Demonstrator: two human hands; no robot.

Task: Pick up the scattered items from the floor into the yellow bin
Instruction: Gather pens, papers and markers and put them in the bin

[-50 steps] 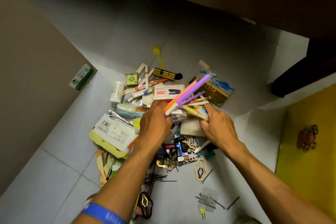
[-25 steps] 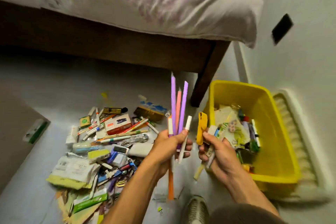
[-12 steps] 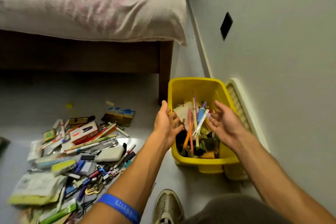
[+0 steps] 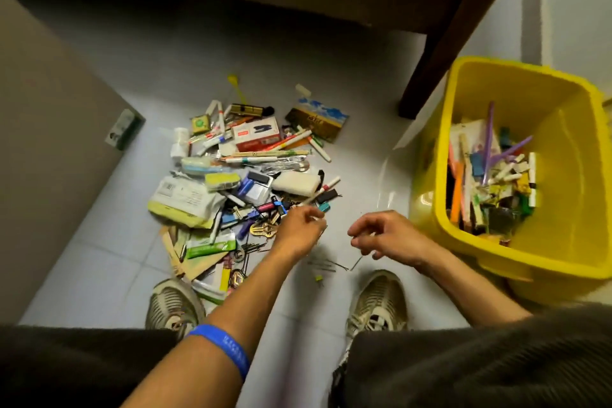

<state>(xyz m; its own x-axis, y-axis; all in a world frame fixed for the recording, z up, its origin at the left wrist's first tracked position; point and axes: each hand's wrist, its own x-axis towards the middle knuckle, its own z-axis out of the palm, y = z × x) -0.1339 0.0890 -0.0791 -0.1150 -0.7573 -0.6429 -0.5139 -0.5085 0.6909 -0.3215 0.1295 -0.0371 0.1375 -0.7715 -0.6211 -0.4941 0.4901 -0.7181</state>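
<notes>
The yellow bin [image 4: 563, 103] stands at the right, partly filled with pens, markers and cards. On the tiled floor left of it lies the pile of scattered items [image 4: 245, 175]: pens, boxes, packets, keys and clips. At the pile's near right edge my left hand [image 4: 299, 230] hovers with fingers curled, beside the tip of a red-and-white marker [image 4: 326, 187]; whether it holds anything is unclear. My right hand [image 4: 389, 238] is just right of it, low over the floor, pinching a thin dark hairpin [image 4: 359, 236]. More hairpins [image 4: 328, 264] lie below both hands.
A dark wooden bed leg [image 4: 440, 53] stands between pile and bin, with the bed frame above. My two shoes [image 4: 381, 301] are planted near the hairpins. A brown panel [image 4: 49, 142] runs along the left. Bare tiles show between the pile and the bin.
Both hands let the pens and markers fall into the bin, then came back left and down to the floor by the pile. The view swung from the bin to the pile.
</notes>
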